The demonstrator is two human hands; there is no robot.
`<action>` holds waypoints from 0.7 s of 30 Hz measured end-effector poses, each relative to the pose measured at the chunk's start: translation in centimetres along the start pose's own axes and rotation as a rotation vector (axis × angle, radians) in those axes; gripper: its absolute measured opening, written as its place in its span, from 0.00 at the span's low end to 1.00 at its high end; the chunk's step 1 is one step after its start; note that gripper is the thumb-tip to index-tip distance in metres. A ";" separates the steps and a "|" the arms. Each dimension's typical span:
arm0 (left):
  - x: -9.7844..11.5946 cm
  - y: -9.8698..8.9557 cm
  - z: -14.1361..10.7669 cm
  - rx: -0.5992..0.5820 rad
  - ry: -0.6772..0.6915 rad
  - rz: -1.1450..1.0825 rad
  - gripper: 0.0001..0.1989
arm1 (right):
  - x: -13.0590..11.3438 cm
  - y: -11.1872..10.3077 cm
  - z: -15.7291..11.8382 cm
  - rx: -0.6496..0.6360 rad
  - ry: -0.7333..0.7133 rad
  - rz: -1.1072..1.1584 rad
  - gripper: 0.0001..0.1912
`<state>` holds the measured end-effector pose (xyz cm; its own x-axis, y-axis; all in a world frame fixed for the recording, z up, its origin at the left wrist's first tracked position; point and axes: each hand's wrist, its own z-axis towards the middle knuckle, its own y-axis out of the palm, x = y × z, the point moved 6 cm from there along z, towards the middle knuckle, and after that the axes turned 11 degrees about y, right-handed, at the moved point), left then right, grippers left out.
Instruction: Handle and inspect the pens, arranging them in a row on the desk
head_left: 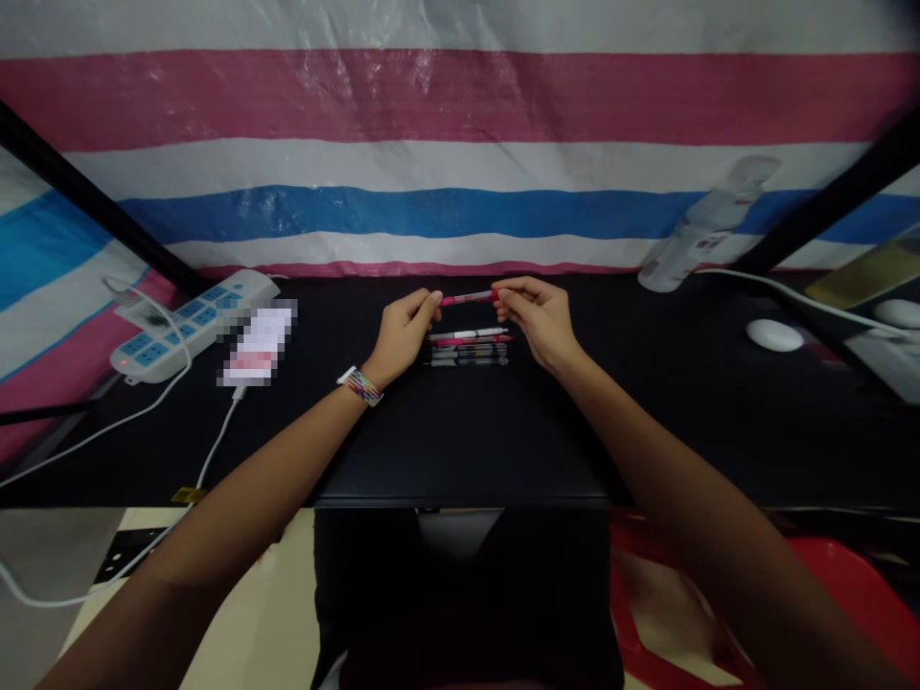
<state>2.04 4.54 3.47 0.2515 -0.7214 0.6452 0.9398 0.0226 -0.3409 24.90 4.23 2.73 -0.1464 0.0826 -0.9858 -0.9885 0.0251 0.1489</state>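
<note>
- Pink pen (pixel 467 298), slim, held level above the black table (pixel 460 441); my left hand (pixel 403 331) pinches one end, right hand (pixel 538 316) the other.
- Row of pens (pixel 469 348) lies on the table just below.
- Striped sheet (pixel 446 144) behind; power strip (pixel 188 324) at left, white bottle (pixel 708 225) at right.

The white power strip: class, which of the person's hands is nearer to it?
Left. The left hand lies right of the power strip; the right hand is farther right, across the pink pen.

Both arms are reaching forward; the left hand (pixel 403 331) and right hand (pixel 540 316) are pinching with fingertips, facing each other.
</note>
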 end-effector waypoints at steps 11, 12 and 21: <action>-0.2 0.0 0.3 0.018 -0.026 -0.042 0.22 | 0.6 -0.2 0.1 0.006 0.052 0.071 0.08; -0.1 -0.1 0.3 0.030 -0.013 -0.049 0.18 | 0.6 -0.2 0.1 0.005 0.055 0.073 0.08; -0.1 -0.1 0.3 0.002 -0.036 -0.067 0.14 | 0.3 -0.3 0.0 0.038 0.083 0.079 0.07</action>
<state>2.02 4.81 3.68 0.1957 -0.6961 0.6907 0.9553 -0.0240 -0.2948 25.15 4.25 2.35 -0.2279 0.0030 -0.9737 -0.9719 0.0594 0.2277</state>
